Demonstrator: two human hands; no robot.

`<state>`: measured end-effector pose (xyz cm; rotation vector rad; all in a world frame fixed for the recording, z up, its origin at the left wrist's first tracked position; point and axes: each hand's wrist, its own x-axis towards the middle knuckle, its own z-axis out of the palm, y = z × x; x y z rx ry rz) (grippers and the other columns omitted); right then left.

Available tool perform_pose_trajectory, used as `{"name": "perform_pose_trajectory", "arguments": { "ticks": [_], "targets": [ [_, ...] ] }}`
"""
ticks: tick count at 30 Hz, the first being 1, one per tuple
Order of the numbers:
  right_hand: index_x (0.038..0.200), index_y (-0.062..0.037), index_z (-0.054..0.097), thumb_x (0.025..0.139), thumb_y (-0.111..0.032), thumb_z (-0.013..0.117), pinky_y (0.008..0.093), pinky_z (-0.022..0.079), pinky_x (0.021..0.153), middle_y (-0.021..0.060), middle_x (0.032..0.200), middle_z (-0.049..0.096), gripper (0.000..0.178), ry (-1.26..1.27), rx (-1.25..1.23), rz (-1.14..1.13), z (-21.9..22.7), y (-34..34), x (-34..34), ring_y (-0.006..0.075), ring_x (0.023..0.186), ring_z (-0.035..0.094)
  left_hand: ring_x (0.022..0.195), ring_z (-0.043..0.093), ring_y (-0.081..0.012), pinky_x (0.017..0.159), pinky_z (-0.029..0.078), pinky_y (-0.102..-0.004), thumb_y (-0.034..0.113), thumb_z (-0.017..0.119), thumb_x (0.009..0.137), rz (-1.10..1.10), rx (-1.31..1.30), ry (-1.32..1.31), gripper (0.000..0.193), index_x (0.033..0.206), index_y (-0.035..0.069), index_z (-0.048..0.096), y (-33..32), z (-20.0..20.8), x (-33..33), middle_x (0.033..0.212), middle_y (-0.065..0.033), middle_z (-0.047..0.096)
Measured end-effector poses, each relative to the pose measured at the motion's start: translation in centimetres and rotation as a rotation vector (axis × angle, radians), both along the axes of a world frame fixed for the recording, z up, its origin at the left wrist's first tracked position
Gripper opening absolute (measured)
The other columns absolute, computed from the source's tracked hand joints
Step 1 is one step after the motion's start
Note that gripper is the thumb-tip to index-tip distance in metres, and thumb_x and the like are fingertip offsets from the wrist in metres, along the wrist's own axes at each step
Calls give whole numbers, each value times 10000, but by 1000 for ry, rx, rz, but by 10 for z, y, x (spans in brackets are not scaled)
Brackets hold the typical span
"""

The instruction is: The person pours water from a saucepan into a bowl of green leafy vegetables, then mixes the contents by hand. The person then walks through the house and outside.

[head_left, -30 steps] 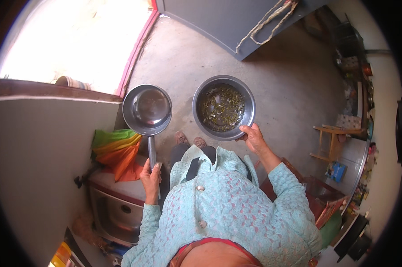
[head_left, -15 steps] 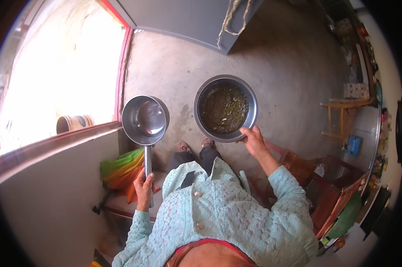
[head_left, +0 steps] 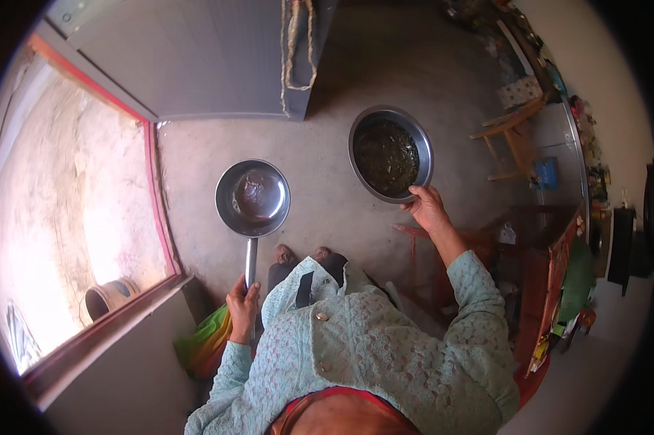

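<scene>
My left hand is closed around the long handle of a shiny metal water dipper. A little clear liquid seems to lie in its round bowl, with light glinting off it. Out to the right, my right hand grips the near rim of a metal basin, thumb on top and fingers underneath. Dark liquid with small greenish bits covers the basin's bottom, and the basin looks somewhat tilted. Both vessels are held in the air above the floor, apart from each other.
A grey door with a hanging rope stands ahead. The bright opening on the left has a bucket beyond its sill. Wooden stool and dark red furniture are at right; green-orange fabric lies low left.
My view has turned, so the door and opening sit farther left. The basin has moved right and tilted more, its contents looking darker. Both hands keep their hold.
</scene>
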<state>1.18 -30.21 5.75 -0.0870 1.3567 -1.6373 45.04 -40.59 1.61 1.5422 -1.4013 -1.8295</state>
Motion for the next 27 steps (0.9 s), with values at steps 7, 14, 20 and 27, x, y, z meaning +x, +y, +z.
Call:
{"name": "perform_pose_trajectory", "arguments": {
  "ticks": [7,14,20,27],
  "targets": [
    [896,-36,530,759,-82,542,318,508,517,67,792,588,145,-41,7,-161,13,15,-48,183,658,586,423,418,-53,376,342,-203,199,570,784,-166,-8,-38,252,934,-3,556,-39,17,-68,549,10,465],
    [962,-19,508,766,-82,530,331,521,515,83,832,586,207,-37,-108,-156,8,34,-139,193,656,593,408,421,-59,360,336,-201,161,547,780,-271,-60,-87,265,974,-19,558,-46,25,-189,542,1,472],
    [979,-8,489,782,-72,502,346,514,524,102,854,584,207,-33,-103,-197,21,47,-225,205,676,591,403,422,-53,350,334,-197,157,517,788,-317,-49,-81,226,927,-16,561,-40,55,-309,521,6,463],
    [986,19,485,782,-102,513,335,512,517,111,844,576,239,-16,-111,-308,9,64,-338,211,623,595,414,411,-57,374,338,-209,190,519,786,-433,-49,-116,193,828,4,549,-74,47,-443,532,-5,472]
  ]
}}
